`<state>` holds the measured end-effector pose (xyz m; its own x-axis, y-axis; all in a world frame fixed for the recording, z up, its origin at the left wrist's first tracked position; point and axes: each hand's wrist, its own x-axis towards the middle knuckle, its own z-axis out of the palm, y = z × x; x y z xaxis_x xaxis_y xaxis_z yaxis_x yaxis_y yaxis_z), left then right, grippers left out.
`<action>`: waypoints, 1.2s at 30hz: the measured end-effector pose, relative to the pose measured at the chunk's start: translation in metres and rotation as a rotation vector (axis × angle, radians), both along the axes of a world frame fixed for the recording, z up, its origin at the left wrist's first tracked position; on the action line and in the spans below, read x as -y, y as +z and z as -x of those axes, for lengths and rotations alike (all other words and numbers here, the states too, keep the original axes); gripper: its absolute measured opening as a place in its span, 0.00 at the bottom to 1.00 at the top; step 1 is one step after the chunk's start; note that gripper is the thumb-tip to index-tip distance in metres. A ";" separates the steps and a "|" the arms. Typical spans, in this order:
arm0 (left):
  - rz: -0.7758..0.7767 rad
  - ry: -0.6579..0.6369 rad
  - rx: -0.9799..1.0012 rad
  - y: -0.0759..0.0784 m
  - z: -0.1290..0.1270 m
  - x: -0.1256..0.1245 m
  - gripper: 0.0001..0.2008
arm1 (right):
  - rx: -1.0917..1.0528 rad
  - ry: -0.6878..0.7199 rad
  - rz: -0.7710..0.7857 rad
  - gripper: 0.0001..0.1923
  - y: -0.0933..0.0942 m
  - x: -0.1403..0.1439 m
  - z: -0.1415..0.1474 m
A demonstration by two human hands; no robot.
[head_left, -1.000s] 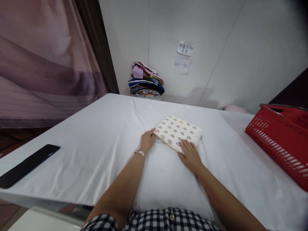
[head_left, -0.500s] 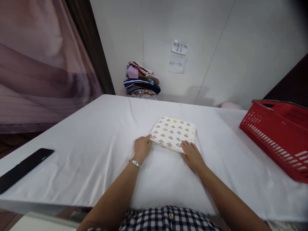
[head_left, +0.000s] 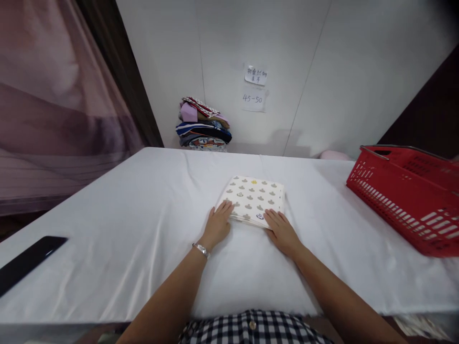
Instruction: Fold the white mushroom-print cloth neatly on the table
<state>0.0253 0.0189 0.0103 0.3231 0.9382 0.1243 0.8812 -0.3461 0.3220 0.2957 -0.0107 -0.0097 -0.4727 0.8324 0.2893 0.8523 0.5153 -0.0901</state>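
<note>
Both the left hand [head_left: 217, 224] and the right hand [head_left: 283, 232] lie palm down at the near side of a folded cloth [head_left: 251, 196]. The left fingers are straight, close side by side, resting on top of its near left corner; the right fingers lie flat on its near right corner, with the thumb apart from them, just by the lower edge. Neither hand is closed around anything, as far as shows. The step in hand looks like pressing the cloth flat and squaring its near side; lifting it from here would call for the fingers to slip under that edge, keeping the layers together.

The cloth, white with grey motifs and a few coloured ones, lies around the middle of the worktop [head_left: 118, 215], between the near and far edges and well apart from both. A bracelet [head_left: 202, 249] circles the left wrist, and a checked shirt [head_left: 251, 327] shows at the near edge. Toward the near left corner lies a black slab [head_left: 28, 260], perhaps a phone. A red basket [head_left: 401, 196] stands toward the right edge. Beyond the far edge, a stack of fabrics [head_left: 204, 125] sits against the wall [head_left: 297, 52], left of two paper notes [head_left: 254, 99].
</note>
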 end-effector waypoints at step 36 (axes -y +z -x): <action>-0.171 0.085 -0.059 0.003 -0.022 -0.039 0.24 | -0.821 -0.554 0.170 0.14 0.029 -0.045 -0.033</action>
<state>0.0477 0.0577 0.0133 0.2548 0.9293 0.2673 0.9251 -0.3147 0.2123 0.3290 0.0343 0.0189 0.2868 0.9349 0.2089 0.6089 -0.0095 -0.7932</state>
